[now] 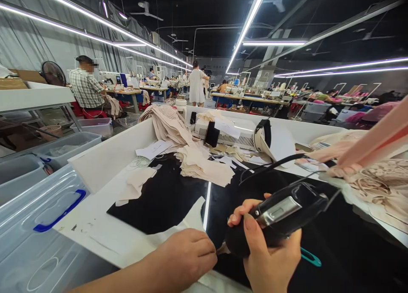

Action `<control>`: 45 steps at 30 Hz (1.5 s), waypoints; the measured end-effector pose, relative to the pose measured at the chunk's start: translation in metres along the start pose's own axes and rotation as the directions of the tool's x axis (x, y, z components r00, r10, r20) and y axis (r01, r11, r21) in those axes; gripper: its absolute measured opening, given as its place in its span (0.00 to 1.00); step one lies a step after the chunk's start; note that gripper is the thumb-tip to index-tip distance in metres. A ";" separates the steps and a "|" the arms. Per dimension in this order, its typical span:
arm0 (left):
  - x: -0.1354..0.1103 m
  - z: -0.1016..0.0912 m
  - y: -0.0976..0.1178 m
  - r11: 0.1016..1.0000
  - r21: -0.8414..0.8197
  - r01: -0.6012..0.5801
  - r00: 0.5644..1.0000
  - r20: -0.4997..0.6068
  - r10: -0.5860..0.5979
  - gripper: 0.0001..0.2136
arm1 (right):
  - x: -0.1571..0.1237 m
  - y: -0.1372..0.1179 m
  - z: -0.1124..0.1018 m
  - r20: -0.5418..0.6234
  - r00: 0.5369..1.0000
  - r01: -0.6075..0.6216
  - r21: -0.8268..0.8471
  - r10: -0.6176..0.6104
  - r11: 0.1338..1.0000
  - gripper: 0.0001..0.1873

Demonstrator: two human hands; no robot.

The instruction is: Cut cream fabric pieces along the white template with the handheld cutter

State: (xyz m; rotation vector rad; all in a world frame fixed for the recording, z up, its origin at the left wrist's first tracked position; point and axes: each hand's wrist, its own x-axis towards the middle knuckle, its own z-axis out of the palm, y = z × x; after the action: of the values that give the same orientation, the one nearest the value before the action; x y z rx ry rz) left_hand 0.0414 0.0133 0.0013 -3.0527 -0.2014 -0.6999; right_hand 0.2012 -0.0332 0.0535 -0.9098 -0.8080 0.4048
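My right hand (269,259) is wrapped round a black corded electric hand tool (274,216) with a silver panel on its side. The tool's rounded end points down and left, close to my left hand. My left hand (186,257) is closed in a pinch on a pale cream fabric piece (191,218), which spreads behind and left of the fingers. A narrow edge of fabric runs from these fingers towards the tool, and whether they touch is hidden. On the black board (168,195), a teal looped handle (310,257) lies right of my right hand.
Cut fabric pieces (204,163) are stacked behind my hands, beside a long white vented unit (204,129). Beige fabric (382,178) heaps at right. A peach strip (372,135) crosses the upper right. Clear bins (63,195) stand left. People work at sewing tables beyond.
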 end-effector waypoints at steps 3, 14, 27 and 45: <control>-0.003 0.000 -0.006 0.999 -0.036 0.009 1.000 0.006 -0.009 0.08 | -0.001 0.000 0.000 -0.001 1.000 0.003 0.005 -0.003 1.000 0.24; -0.011 -0.006 -0.008 0.995 -0.032 0.091 0.992 -0.086 -0.093 0.08 | 0.000 0.001 -0.003 -0.006 1.000 0.026 -0.002 -0.026 1.000 0.24; -0.018 -0.004 -0.007 0.985 -0.038 0.167 0.984 -0.051 -0.169 0.08 | 0.007 -0.003 0.003 -0.071 0.997 -0.024 0.011 0.024 1.000 0.25; -0.017 -0.003 -0.007 0.974 -0.088 0.211 0.970 -0.102 -0.219 0.07 | 0.011 0.001 0.015 -0.044 0.999 -0.019 0.002 0.019 1.000 0.23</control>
State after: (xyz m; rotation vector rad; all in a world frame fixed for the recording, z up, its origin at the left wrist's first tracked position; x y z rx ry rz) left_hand 0.0238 0.0182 -0.0036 -3.0819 -0.5229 -0.9057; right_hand 0.1964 -0.0178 0.0627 -0.9222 -0.7586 0.4005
